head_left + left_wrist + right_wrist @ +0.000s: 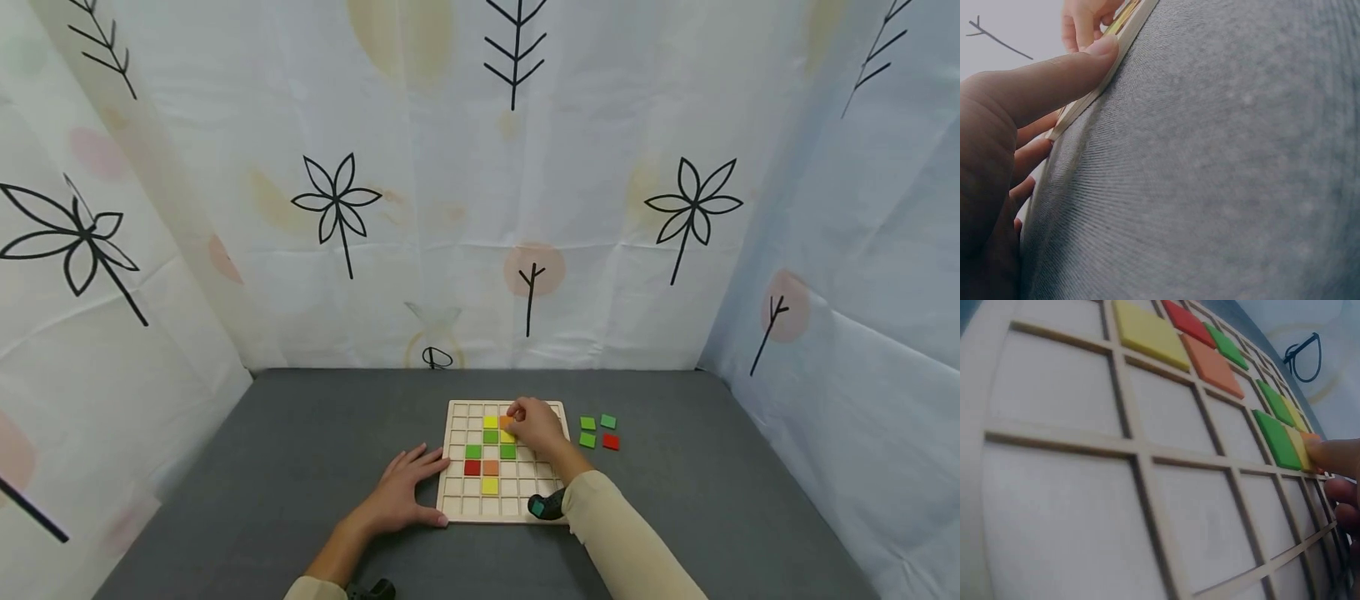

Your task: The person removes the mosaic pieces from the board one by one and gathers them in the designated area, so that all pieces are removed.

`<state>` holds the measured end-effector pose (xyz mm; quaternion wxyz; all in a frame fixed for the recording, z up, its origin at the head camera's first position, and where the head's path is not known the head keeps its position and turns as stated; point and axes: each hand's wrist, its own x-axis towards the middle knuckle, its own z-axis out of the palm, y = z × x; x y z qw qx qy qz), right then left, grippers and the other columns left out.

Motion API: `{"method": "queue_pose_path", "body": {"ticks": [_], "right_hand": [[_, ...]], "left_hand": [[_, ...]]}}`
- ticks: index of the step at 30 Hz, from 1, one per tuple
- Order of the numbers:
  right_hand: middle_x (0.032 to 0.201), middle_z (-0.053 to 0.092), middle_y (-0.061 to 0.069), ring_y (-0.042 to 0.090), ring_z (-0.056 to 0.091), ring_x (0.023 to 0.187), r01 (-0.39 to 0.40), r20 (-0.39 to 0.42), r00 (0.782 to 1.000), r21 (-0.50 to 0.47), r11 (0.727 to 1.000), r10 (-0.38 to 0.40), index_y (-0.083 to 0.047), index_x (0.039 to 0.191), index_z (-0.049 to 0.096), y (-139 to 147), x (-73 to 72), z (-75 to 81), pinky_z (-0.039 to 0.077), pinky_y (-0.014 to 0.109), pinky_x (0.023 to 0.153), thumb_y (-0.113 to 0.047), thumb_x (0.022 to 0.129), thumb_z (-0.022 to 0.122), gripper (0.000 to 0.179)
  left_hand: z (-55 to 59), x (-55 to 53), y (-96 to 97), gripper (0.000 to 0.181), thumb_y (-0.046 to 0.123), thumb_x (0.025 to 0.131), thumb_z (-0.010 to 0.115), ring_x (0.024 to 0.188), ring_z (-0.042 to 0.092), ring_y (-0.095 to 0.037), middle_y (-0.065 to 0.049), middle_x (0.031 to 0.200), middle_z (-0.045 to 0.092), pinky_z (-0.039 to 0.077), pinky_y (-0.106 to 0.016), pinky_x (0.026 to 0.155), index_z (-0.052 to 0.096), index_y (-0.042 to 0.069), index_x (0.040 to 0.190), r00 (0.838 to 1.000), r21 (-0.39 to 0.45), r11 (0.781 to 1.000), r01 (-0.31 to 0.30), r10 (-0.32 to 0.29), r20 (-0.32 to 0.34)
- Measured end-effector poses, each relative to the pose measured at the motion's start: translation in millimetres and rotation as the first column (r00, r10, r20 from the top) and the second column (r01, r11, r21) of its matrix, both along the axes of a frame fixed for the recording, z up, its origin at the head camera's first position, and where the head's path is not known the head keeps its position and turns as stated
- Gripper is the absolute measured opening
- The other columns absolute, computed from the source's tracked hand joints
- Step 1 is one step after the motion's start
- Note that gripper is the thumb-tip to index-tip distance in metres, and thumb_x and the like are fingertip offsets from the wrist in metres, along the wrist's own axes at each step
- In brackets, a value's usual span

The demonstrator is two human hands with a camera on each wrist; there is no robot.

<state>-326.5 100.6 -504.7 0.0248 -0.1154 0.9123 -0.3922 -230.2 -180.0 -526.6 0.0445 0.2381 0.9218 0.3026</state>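
A square wooden grid board (pixel 461 505) lies on the table with yellow, green, red and orange tiles in several cells. At its far side my right hand (pixel 538 427) holds an orange tile (pixel 506 422) between thumb and forefinger, over a cell of the far rows. The right wrist view shows a fingertip on that orange tile (pixel 1314 439), beside a yellow tile and a green tile (pixel 1277 440). My left hand (pixel 399 496) rests spread at the board's near left corner, its thumb (pixel 1066 81) touching the near edge and fingertips at the left edge.
Right of the board lie several loose green tiles (pixel 587 423) and a red tile (pixel 611 442) on the grey table (pixel 337 425). Patterned white cloth walls (pixel 450 167) stand behind and at both sides. A dark wrist device (pixel 547 505) overlaps the board's near right corner.
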Motion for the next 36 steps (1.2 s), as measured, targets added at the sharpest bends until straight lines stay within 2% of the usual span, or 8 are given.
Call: {"method": "queue_pose_path", "body": {"ticks": [5,7,14,25,36], "right_hand": [[0.093,0.055,-0.002,0.017,0.053,0.083,0.040,-0.090,0.995,-0.013,0.999,-0.041,-0.016,0.098,0.066,-1,1.9,-9.8,0.048,0.037,0.073,-0.020,0.087,0.075,0.015],[0.094,0.056,-0.003,0.017,0.054,0.084,0.060,-0.103,0.993,-0.026,0.998,-0.062,-0.017,0.098,0.066,-2,3.5,-12.8,0.049,0.037,0.074,-0.019,0.086,0.076,0.015],[0.091,0.058,-0.001,0.016,0.055,0.077,0.091,-0.109,0.989,-0.107,0.990,-0.103,-0.016,0.097,0.066,-3,8.6,-14.8,0.049,0.034,0.068,-0.016,0.086,0.075,0.014],[0.084,0.061,-0.003,0.015,0.056,0.076,0.113,-0.112,0.985,-0.186,0.976,-0.135,-0.015,0.092,0.066,-4,9.6,-16.4,0.050,0.033,0.068,-0.014,0.089,0.072,0.007],[0.085,0.062,-0.002,0.016,0.057,0.077,0.147,-0.109,0.978,-0.254,0.956,-0.179,-0.013,0.091,0.068,0,11.6,-14.5,0.051,0.034,0.069,-0.012,0.087,0.073,0.007]], "left_hand": [[2.1,0.2,-0.8,0.093,0.060,0.068,0.079,0.143,0.021,-0.037,-0.008,0.150,0.042,0.009,-0.062,0.111,0.051,0.013,0.143,1.000,-0.006,1.000,0.001,-0.001,-0.006],[1.7,0.5,-0.7,0.094,0.061,0.068,0.079,0.143,0.021,-0.037,-0.007,0.150,0.042,0.009,-0.062,0.112,0.051,0.014,0.144,1.000,-0.011,1.000,0.001,-0.001,-0.004],[2.1,1.3,0.6,0.093,0.059,0.067,0.080,0.143,0.021,-0.037,-0.007,0.150,0.042,0.008,-0.062,0.112,0.051,0.013,0.143,1.000,-0.002,1.000,0.003,-0.003,-0.005],[1.1,-0.1,-0.2,0.094,0.060,0.067,0.080,0.143,0.021,-0.038,-0.008,0.150,0.042,0.008,-0.063,0.111,0.052,0.012,0.143,1.000,0.004,1.000,0.002,-0.002,0.001],[-0.7,-0.6,-1.4,0.093,0.060,0.067,0.079,0.143,0.022,-0.038,-0.008,0.150,0.042,0.008,-0.064,0.111,0.052,0.012,0.143,1.000,0.007,1.000,0.007,-0.007,-0.005]]}}
